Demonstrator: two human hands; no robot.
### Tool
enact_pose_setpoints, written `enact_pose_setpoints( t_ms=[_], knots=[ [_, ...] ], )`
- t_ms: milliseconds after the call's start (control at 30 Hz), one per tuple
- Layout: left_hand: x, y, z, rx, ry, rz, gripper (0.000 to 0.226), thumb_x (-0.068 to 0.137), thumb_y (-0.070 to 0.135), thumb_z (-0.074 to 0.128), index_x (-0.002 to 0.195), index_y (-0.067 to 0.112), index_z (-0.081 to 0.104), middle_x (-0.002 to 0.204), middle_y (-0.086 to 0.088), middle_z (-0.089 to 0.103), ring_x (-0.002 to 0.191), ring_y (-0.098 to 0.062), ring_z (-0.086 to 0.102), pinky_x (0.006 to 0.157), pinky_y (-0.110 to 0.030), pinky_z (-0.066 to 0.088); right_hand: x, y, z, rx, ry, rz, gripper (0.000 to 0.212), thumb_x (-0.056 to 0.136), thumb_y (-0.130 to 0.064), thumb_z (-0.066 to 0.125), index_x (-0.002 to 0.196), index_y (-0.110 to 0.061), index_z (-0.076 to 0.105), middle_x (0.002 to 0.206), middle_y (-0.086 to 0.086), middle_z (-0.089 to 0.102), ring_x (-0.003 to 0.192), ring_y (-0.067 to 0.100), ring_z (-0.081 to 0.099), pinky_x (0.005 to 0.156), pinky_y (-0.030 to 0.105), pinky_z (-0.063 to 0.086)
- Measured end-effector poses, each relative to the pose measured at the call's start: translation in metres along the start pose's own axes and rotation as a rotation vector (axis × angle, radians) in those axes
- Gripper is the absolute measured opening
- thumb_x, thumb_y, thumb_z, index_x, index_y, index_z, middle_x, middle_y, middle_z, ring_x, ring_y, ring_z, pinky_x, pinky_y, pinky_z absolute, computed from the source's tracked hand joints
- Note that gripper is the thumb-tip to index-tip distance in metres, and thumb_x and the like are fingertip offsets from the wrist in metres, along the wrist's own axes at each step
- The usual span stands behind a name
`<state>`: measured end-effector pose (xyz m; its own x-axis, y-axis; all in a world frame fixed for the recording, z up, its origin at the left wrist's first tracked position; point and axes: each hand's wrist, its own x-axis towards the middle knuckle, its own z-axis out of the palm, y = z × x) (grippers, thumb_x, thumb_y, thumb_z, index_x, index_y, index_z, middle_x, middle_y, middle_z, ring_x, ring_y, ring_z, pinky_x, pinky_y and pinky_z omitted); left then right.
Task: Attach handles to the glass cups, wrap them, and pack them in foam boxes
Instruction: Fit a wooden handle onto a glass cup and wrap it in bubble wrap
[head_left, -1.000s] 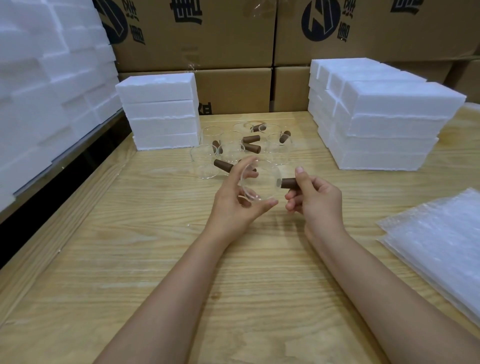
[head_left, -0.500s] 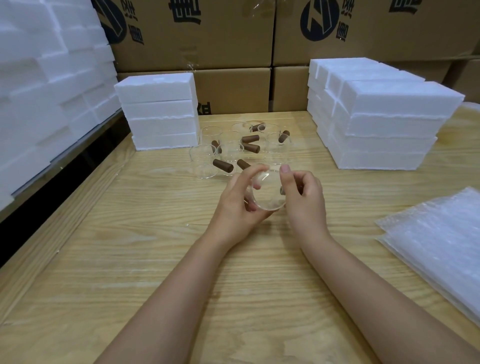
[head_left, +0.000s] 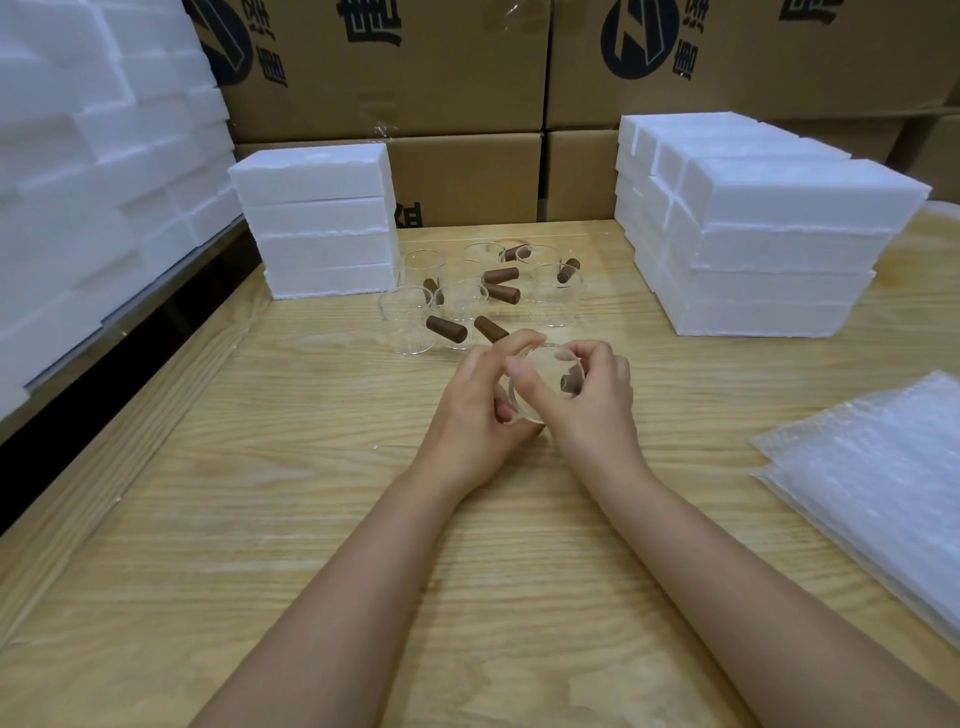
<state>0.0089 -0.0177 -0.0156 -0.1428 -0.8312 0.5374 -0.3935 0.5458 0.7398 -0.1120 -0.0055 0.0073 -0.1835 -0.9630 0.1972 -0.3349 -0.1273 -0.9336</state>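
Observation:
Both hands hold one clear glass cup above the middle of the wooden table. My left hand grips its left side with curled fingers. My right hand curls round its right side, and the cup's brown handle shows through the glass inside that hand. Behind them stand several more glass cups with brown handles. White foam boxes are stacked at the back left and the back right.
A pile of bubble wrap sheets lies at the right edge of the table. More foam boxes are piled along the left. Cardboard cartons form a wall behind the table.
The cup has turned in my hands. My right hand, which pinched the handle out to the right, has closed in around the cup, so the handle is now inside it.

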Motion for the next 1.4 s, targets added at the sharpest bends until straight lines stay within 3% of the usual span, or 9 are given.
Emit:
enact_pose_setpoints(
  t_ms=[133,300,467,600,733,867,1000,1167,1400],
  knots=[
    [0.000,0.003,-0.001,-0.016,0.023,-0.019,0.067,0.069,0.013,0.069,0.118,0.053,0.047,0.100,0.009,0.049,0.076,-0.005,0.051,0.063,-0.007,0.041,-0.003,0.001,0.001,-0.056,-0.006,-0.044,0.063,0.060,-0.058,0.073,0.107,-0.029,0.044,0.105,-0.003,0.040,0.104,0.016,0.037,0.093,0.026,0.033],
    [-0.001,0.004,0.001,0.024,0.017,0.028,0.073,0.069,0.002,0.071,0.120,0.048,0.045,0.107,0.008,0.053,0.078,-0.014,0.052,0.065,-0.006,0.040,-0.005,0.003,0.006,-0.008,0.067,-0.026,0.051,0.071,-0.055,0.070,0.104,-0.028,0.043,0.108,-0.003,0.046,0.103,0.018,0.041,0.087,0.019,0.021],
    [-0.002,0.005,0.002,0.068,-0.014,0.065,0.072,0.070,0.005,0.072,0.126,0.040,0.044,0.108,0.020,0.048,0.076,0.006,0.049,0.062,-0.004,0.038,-0.004,0.003,0.009,0.092,0.141,0.028,0.038,0.082,-0.062,0.053,0.094,-0.027,0.045,0.089,-0.014,0.039,0.090,0.012,0.035,0.094,0.027,0.024],
    [0.000,0.005,0.001,0.055,-0.008,0.063,0.074,0.070,0.006,0.075,0.123,0.045,0.042,0.108,0.019,0.049,0.072,-0.001,0.048,0.063,-0.005,0.037,-0.002,0.003,0.006,0.118,0.124,0.005,0.031,0.096,-0.052,0.038,0.089,-0.024,0.048,0.096,-0.007,0.049,0.098,0.012,0.036,0.092,0.026,0.021],
    [0.001,0.006,-0.002,0.034,0.010,0.024,0.073,0.072,0.014,0.081,0.120,0.051,0.040,0.108,0.014,0.051,0.072,-0.003,0.050,0.064,-0.006,0.040,0.000,0.003,-0.001,0.107,0.070,-0.089,0.037,0.089,-0.049,0.028,0.089,-0.022,0.053,0.087,-0.013,0.047,0.096,0.007,0.039,0.101,0.032,0.025],
    [0.002,0.005,-0.005,-0.043,0.054,-0.070,0.075,0.071,0.018,0.084,0.117,0.057,0.040,0.110,0.011,0.054,0.064,-0.004,0.049,0.065,-0.016,0.049,0.005,0.007,-0.009,0.139,-0.084,-0.211,0.017,0.100,-0.030,0.042,0.095,-0.038,0.056,0.097,-0.016,0.046,0.113,0.019,0.044,0.107,0.040,0.032],
    [0.003,0.006,-0.007,-0.141,0.061,-0.175,0.073,0.073,0.014,0.083,0.119,0.054,0.041,0.117,0.003,0.056,0.062,-0.006,0.048,0.068,-0.027,0.054,0.010,0.011,-0.018,0.203,-0.250,-0.309,0.026,0.095,-0.017,0.054,0.120,-0.025,0.057,0.105,-0.009,0.049,0.109,0.015,0.051,0.093,0.016,0.040],
    [0.003,0.005,-0.007,-0.208,0.045,-0.239,0.066,0.076,0.013,0.080,0.130,0.032,0.046,0.116,-0.003,0.056,0.060,-0.014,0.044,0.058,-0.021,0.047,0.015,0.017,-0.020,0.120,-0.293,-0.348,0.047,0.082,-0.016,0.071,0.126,-0.026,0.054,0.106,-0.008,0.047,0.102,0.009,0.050,0.090,0.015,0.038],
    [0.002,0.001,-0.004,-0.161,0.045,-0.229,0.066,0.076,0.013,0.079,0.131,0.032,0.047,0.107,0.002,0.056,0.058,-0.007,0.045,0.058,-0.013,0.043,0.012,0.017,-0.016,0.096,-0.197,-0.311,0.053,0.065,-0.038,0.080,0.113,-0.035,0.057,0.107,-0.011,0.051,0.107,0.016,0.055,0.088,0.013,0.040]
  ],
)
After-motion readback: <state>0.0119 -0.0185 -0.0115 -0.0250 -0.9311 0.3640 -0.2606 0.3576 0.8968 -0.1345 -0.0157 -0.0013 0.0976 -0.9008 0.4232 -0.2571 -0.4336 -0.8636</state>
